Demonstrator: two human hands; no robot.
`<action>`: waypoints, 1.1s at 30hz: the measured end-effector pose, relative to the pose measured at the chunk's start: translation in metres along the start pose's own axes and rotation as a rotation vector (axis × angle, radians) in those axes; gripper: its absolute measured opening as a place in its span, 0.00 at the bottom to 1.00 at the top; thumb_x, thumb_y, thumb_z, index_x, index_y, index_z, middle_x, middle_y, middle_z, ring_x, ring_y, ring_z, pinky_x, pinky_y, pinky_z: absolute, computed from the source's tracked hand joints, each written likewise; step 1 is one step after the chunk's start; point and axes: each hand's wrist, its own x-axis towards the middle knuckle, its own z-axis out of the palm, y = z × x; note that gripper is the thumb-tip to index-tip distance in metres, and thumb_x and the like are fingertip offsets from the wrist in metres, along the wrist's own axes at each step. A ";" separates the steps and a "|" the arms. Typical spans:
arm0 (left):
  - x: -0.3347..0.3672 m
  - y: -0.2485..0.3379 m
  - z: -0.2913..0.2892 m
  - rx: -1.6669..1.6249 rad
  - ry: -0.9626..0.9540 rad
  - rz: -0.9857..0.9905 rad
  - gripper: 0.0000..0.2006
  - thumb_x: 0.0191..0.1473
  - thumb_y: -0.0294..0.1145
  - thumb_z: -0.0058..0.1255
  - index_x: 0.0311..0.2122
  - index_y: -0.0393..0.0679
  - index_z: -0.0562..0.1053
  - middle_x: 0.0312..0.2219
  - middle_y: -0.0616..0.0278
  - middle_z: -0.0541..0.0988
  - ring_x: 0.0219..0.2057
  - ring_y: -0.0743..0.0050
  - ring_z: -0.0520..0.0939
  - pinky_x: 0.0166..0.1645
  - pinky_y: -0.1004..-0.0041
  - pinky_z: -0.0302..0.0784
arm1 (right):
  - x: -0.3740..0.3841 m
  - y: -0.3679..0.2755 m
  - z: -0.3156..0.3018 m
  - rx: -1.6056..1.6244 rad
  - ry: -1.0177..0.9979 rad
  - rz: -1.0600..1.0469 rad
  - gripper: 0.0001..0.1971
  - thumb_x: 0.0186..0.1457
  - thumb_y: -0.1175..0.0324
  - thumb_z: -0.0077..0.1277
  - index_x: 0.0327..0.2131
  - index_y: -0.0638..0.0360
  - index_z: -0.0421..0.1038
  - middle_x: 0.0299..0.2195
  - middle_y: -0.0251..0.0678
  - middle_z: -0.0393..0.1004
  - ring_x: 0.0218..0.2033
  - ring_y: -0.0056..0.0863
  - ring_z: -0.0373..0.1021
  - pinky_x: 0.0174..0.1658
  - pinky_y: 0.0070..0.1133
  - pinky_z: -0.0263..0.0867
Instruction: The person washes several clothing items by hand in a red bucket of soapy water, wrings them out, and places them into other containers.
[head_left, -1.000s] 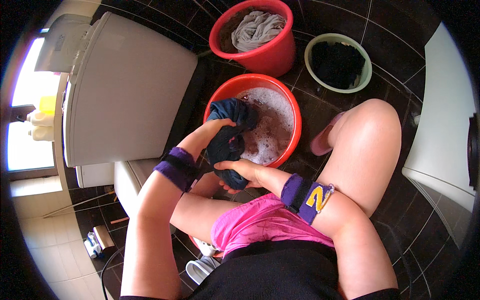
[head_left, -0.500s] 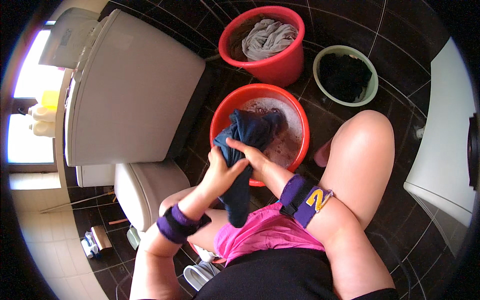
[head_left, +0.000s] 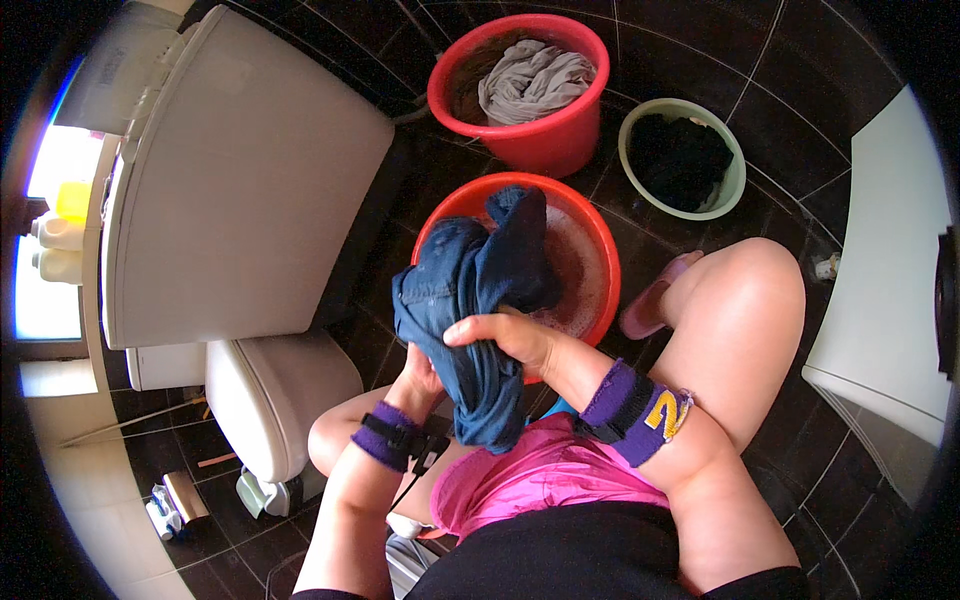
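Note:
A wet, dark blue garment (head_left: 450, 285) is bunched up over the red basin (head_left: 606, 255), which holds sudsy, reddish-grey water (head_left: 580, 290). My right hand (head_left: 510, 335) grips the garment from the right, its thumb lying across the folds and its other fingers partly hidden. Beneath the cloth's left side, my left hand (head_left: 424, 368) holds it too, most of its fingers covered by the fabric. One end of the garment droops towards my lap, while the far part hangs over the water. Both wrists wear purple bands.
Behind the basin stands a red bucket (head_left: 545, 150) with grey cloth (head_left: 535, 82) in it. A pale green tub (head_left: 738, 185) with black cloth (head_left: 680, 160) is at the far right. A white washing machine (head_left: 250, 190) and a toilet (head_left: 250, 400) flank my left; a white cabinet-like fixture (head_left: 880, 270) is on my right.
The garment has been lifted and gathered into a larger bundle, spreading left and up. My left hand has moved lower and beneath it; the right hand's thumb now lies over the folds.

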 end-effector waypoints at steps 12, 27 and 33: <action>0.019 0.002 0.041 -0.141 -0.197 0.076 0.34 0.52 0.61 0.37 0.55 0.42 0.64 0.50 0.51 0.71 0.48 0.53 0.73 0.55 0.59 0.67 | -0.022 0.002 -0.022 -0.520 -0.099 0.123 0.31 0.43 0.65 0.60 0.52 0.64 0.64 0.49 0.40 0.69 0.49 0.28 0.65 0.55 0.25 0.57; 0.038 -0.002 0.052 0.725 0.252 0.737 0.13 0.45 0.23 0.49 0.40 0.32 0.72 0.34 0.57 0.78 0.34 0.68 0.78 0.43 0.72 0.72 | -0.014 0.049 -0.072 -1.230 0.323 0.015 0.27 0.33 0.56 0.61 0.39 0.62 0.73 0.39 0.49 0.74 0.40 0.39 0.71 0.46 0.26 0.66; 0.011 -0.010 0.070 0.726 0.150 0.743 0.16 0.48 0.24 0.46 0.45 0.33 0.71 0.39 0.55 0.76 0.37 0.65 0.78 0.45 0.70 0.73 | -0.040 0.027 -0.072 -0.493 -0.092 -0.175 0.27 0.35 0.70 0.60 0.45 0.61 0.69 0.39 0.35 0.74 0.42 0.28 0.69 0.52 0.25 0.60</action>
